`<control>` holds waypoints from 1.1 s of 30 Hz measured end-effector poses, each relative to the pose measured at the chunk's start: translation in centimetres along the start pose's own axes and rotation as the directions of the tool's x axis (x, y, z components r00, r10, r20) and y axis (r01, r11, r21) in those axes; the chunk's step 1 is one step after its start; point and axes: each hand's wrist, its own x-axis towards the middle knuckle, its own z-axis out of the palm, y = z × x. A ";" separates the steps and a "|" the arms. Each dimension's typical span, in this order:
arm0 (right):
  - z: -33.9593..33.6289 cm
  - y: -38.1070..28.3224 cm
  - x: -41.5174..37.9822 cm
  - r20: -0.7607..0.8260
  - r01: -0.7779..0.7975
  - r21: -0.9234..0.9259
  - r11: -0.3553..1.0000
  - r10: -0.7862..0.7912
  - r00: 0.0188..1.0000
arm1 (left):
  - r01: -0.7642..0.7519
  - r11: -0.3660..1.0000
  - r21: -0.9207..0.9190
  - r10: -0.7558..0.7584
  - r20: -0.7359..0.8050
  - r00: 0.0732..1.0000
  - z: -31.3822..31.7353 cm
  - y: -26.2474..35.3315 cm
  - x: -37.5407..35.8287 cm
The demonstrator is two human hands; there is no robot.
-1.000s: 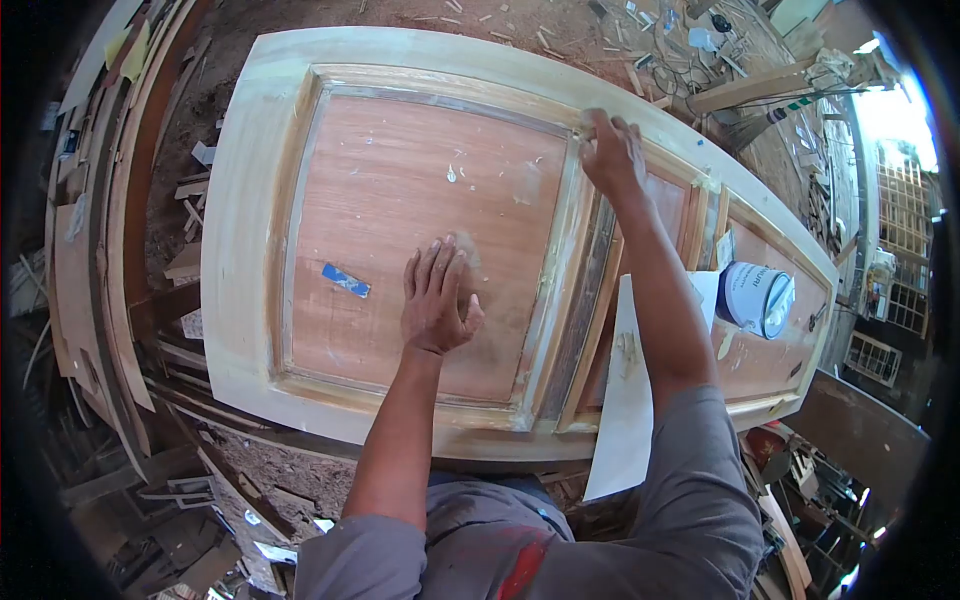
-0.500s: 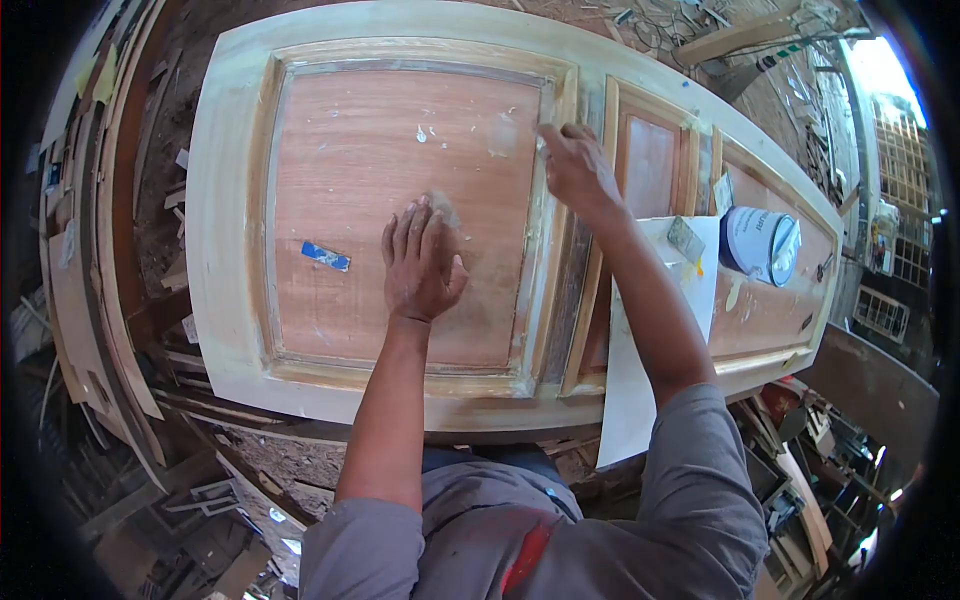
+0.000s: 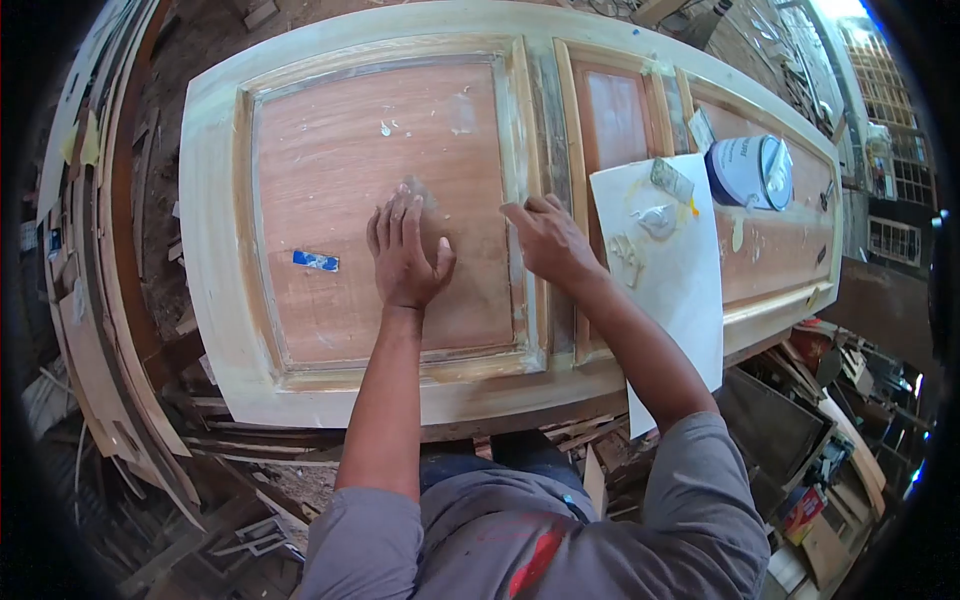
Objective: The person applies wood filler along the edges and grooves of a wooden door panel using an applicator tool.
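A pale wooden panel door (image 3: 215,250) lies flat before me. My left hand (image 3: 408,255) rests palm down on its large reddish inset panel (image 3: 330,160), fingers stretched out beside a greyish patch. My right hand (image 3: 552,240) is closed at the inner right edge of that panel's moulding, fingers curled and thumb side toward the panel; whatever it may grip is hidden. Left of my left hand lies a small blue and white strip (image 3: 316,261). Right of my right hand is a white board (image 3: 685,300) bearing a whitish paste (image 3: 656,220) and a flat greyish piece (image 3: 672,180).
A white and dark blue can (image 3: 735,170) stands on the door's right part, with small dark items beyond it. Long planks (image 3: 115,380) are stacked along the left. Scrap wood and clutter cover the floor, and a barred window (image 3: 885,90) is at far right.
My right hand has slid along the panel's right edge toward my body, still closed. My left hand stays flat on the panel. The view has shifted slightly, showing more of the white board.
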 end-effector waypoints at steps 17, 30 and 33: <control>2.7 -8.4 -15.2 0.078 -0.086 0.046 0.995 0.083 0.994 | -0.166 0.984 -0.063 0.167 0.001 0.986 0.0 0.0 -0.7; 1.5 -4.7 -7.3 -0.150 -0.079 -0.047 0.996 0.071 0.986 | -0.124 0.986 -0.109 0.136 0.112 0.984 -1.4 2.2 -4.9; 2.1 -5.9 -9.4 -0.035 -0.028 -0.056 0.998 0.026 0.999 | -0.108 0.986 -0.128 0.123 0.109 0.986 -1.6 2.3 -4.9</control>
